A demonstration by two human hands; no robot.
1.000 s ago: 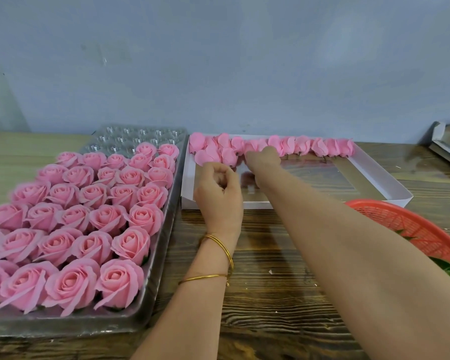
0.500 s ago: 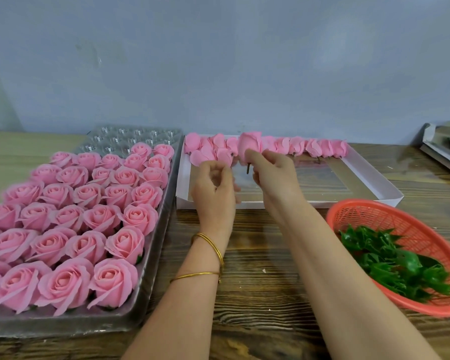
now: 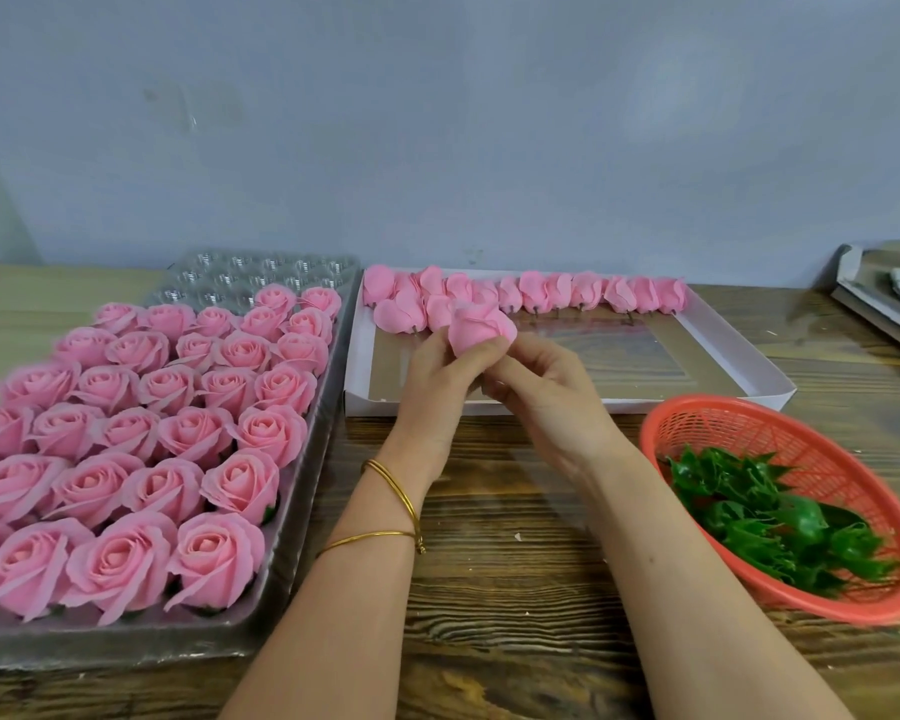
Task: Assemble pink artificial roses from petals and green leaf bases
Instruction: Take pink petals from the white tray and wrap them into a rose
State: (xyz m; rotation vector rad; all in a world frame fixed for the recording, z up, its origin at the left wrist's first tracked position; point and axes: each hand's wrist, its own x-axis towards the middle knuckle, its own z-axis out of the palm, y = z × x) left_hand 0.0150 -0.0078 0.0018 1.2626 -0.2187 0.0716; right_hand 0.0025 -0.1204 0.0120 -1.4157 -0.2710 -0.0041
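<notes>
A pink rose head (image 3: 476,324) is held above the near part of the white box (image 3: 723,350). My left hand (image 3: 435,379) and my right hand (image 3: 539,381) meet under it, fingers curled around its base. Several more pink rose heads (image 3: 567,292) with short stems lie in a row along the box's far wall. Green leaf bases (image 3: 770,522) are piled in a red plastic basket (image 3: 697,423) at the right. Finished pink roses (image 3: 141,433) fill most of the clear plastic tray (image 3: 302,517) on the left.
Bare wooden tabletop (image 3: 515,563) lies between the tray and the basket, under my forearms. A grey wall stands right behind the box and tray. A flat stack of cardboard or trays (image 3: 884,298) sits at the far right edge.
My right hand lifted one rose head out of the row and brought it nearer. My left hand rose to meet it, and both now hold it. The view dropped, showing the basket fully.
</notes>
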